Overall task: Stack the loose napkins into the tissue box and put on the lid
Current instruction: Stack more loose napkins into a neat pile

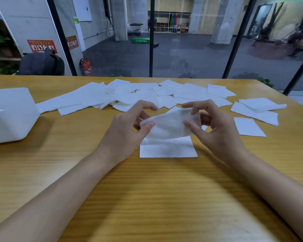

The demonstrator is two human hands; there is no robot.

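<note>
A white napkin (pixel 170 124) is held above the wooden table (pixel 147 198) between both hands. My left hand (pixel 128 130) pinches its left edge with thumb and fingers. My right hand (pixel 215 126) pinches its right edge. Directly under it a flat square napkin (pixel 168 149) lies on the table. Several loose white napkins (pixel 129 95) are scattered across the far side of the table, with more at the right (pixel 257 109). The white tissue box (pixel 9 116) stands at the left edge, partly cut off; I cannot see a separate lid.
The table's far edge meets a glass wall with black frames (pixel 151 49). A dark backpack (pixel 42 63) sits behind the table's far left corner. Bare wood lies between my forearms and toward the near edge.
</note>
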